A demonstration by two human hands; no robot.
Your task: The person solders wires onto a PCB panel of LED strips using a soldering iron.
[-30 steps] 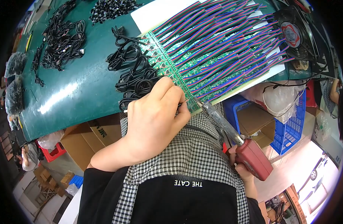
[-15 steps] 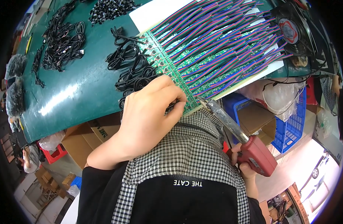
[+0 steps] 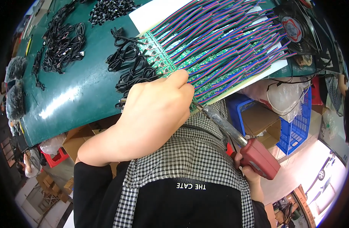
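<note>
My left hand (image 3: 155, 108) is over the near corner of a green circuit board panel (image 3: 154, 48), fingers curled together. Its fingertips are turned away from view, so what they pinch is hidden. My right hand (image 3: 249, 171) grips the red handle of a soldering gun (image 3: 260, 157). The gun's tip points up and left, close to my left fingers at the board's near edge. Rows of red, blue, green and black wires (image 3: 220, 49) run across the panel. Coiled black cables (image 3: 134, 74) lie along its left side, several with thin leads reaching the board.
More black cables (image 3: 66, 45) and a heap of small black parts (image 3: 110, 11) rest on the green table (image 3: 83, 100). A fan (image 3: 292, 28) stands at the far right. Below the table edge are a blue crate (image 3: 296, 133) and cardboard boxes (image 3: 77, 142).
My left hand has shifted slightly up and right and turned, hiding its fingertips more. The soldering gun has moved slightly left, its tip nearer my left fingers.
</note>
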